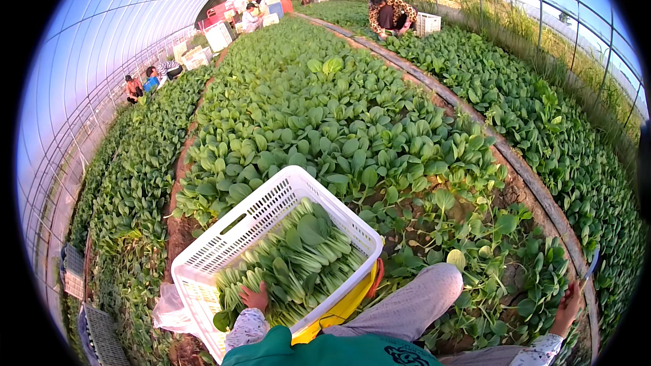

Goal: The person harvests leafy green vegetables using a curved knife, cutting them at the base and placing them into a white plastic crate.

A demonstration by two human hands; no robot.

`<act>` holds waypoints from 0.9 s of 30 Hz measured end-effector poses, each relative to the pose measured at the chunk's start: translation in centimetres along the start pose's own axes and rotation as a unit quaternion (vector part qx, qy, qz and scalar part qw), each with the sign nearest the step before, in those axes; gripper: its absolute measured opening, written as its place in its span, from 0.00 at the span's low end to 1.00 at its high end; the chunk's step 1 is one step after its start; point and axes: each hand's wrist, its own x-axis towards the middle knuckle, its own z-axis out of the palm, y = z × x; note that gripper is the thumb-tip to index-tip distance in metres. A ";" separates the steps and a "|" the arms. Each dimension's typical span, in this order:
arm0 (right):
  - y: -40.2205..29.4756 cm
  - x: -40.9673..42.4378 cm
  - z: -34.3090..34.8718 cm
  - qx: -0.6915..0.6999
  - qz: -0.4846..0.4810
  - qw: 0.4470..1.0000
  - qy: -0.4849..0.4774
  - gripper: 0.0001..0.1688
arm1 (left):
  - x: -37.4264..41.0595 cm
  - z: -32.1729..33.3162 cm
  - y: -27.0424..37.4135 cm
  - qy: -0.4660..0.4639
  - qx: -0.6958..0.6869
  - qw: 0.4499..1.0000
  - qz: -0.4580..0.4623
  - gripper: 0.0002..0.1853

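A white slotted plastic crate (234,223) stands tilted in the picture before me, with rows of cut green bok choy (300,249) lying in it. My left hand (254,297) rests on the pale stalks near the crate's lower left, fingers spread; whether it grips any is not clear. Far to the right, low over the plants, my right hand (568,305) is closed on a knife (591,264) whose blade points up and away. Between the crate and my right hand lie loose leaves and small bok choy plants (488,254) on partly bared soil.
Dense bok choy beds (325,112) fill the tunnel greenhouse. A dark hose or strip (513,157) curves along the right furrow. A yellow bag or sheet (346,307) lies beside the crate, plastic film (173,310) at its left. A crouching person (389,12) and several others work farther off.
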 end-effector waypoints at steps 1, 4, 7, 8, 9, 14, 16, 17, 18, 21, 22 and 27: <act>-0.1 0.0 -0.2 0.001 -0.003 1.000 -0.003 0.13 | 0.1 -0.6 0.0 -0.006 -0.002 1.000 0.006 0.55; -0.2 0.2 -1.0 -0.005 -0.011 1.000 -0.028 0.13 | 0.0 -1.8 0.2 -0.027 -0.009 1.000 0.010 0.55; -1.2 -1.1 -0.5 0.021 0.013 1.000 -0.017 0.14 | -1.1 -3.8 1.5 -0.049 0.016 0.999 0.011 0.55; -1.7 -1.8 0.0 0.014 0.005 1.000 -0.019 0.14 | -1.4 -4.8 2.4 -0.056 0.029 0.998 0.011 0.55; -1.9 -2.3 0.0 0.011 0.009 1.000 -0.025 0.14 | -1.4 -5.5 2.7 -0.048 0.028 0.998 0.031 0.55; -2.4 -4.0 0.9 -0.002 0.012 1.000 -0.014 0.12 | -1.0 -7.5 6.8 -0.005 -0.004 0.986 0.166 0.53; -2.7 -3.8 0.3 -0.002 0.007 1.000 -0.009 0.12 | -1.8 -7.3 9.5 -0.009 -0.013 0.978 0.208 0.51; -2.4 -3.3 -0.7 0.000 0.004 1.000 -0.015 0.12 | -2.4 -7.1 10.8 -0.010 -0.019 0.973 0.230 0.51; -1.9 -3.0 -1.5 0.007 0.008 1.000 -0.019 0.12 | -3.0 -7.5 11.9 0.001 -0.026 0.963 0.268 0.50; -1.8 -3.0 -2.2 0.016 -0.002 1.000 -0.023 0.12 | -5.1 -6.4 14.7 0.013 -0.047 0.926 0.374 0.47; -1.9 -3.2 -2.3 0.012 -0.002 1.000 -0.011 0.12 | -6.3 -6.2 15.7 0.013 -0.044 0.912 0.408 0.47; -2.3 -3.5 -2.3 -0.014 -0.003 1.000 0.027 0.12 | -14.4 -4.9 19.4 -0.053 -0.120 0.802 0.583 0.45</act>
